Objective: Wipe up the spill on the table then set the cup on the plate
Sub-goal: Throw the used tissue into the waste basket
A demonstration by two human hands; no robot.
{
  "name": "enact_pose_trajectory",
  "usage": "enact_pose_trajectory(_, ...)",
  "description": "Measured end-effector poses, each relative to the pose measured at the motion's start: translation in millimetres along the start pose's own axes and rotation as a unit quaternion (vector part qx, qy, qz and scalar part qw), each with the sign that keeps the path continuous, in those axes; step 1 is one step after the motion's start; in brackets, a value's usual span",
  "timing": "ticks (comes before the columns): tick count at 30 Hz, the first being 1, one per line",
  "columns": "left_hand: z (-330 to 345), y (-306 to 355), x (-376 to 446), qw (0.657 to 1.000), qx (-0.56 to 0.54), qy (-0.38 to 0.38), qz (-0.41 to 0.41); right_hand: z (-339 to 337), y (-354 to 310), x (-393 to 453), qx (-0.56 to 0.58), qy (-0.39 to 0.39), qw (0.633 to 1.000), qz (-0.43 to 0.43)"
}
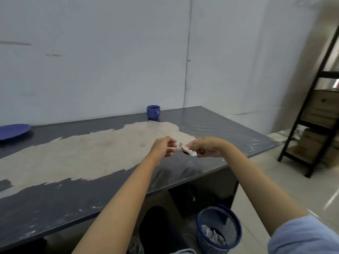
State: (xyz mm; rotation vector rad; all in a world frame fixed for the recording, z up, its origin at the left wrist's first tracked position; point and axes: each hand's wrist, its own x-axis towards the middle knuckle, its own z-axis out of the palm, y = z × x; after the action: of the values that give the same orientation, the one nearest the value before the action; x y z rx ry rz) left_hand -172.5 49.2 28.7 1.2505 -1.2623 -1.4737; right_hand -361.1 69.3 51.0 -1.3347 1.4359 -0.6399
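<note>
Both hands meet above the right part of the dark table (pixel 229 136). My left hand (pixel 163 146) and my right hand (pixel 207 147) each pinch one end of a small crumpled white tissue (pixel 189 152) with dark stains, held just above the tabletop. A thin pale strip of it sticks out by my left fingers. The blue cup (pixel 153 111) stands upright at the table's back edge, handle facing right. The blue plate (pixel 13 131) lies far left with nothing on it. I cannot make out a distinct puddle.
A broad beige worn patch (pixel 82 154) runs across the tabletop. A blue mesh bin (pixel 218 230) holding crumpled tissues stands on the floor below the table's right end. A black-framed shelf (pixel 311 110) with wooden drawers stands at the right. A white wall backs the table.
</note>
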Motion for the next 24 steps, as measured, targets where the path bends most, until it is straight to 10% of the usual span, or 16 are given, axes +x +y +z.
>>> enact_pose_trajectory(10, 109.4, -60.6, -32.8, 0.937, 0.111, -0.305, -0.131, -95.3, 111.9, -83.1, 0.019, 0.103, 0.992, 0.066)
enact_pose_trajectory(24, 144.3, -242.6, 10.9, 0.935, 0.102, -0.160, -0.298, -62.8, 293.7, -44.2, 0.122, 0.165, 0.961, 0.185)
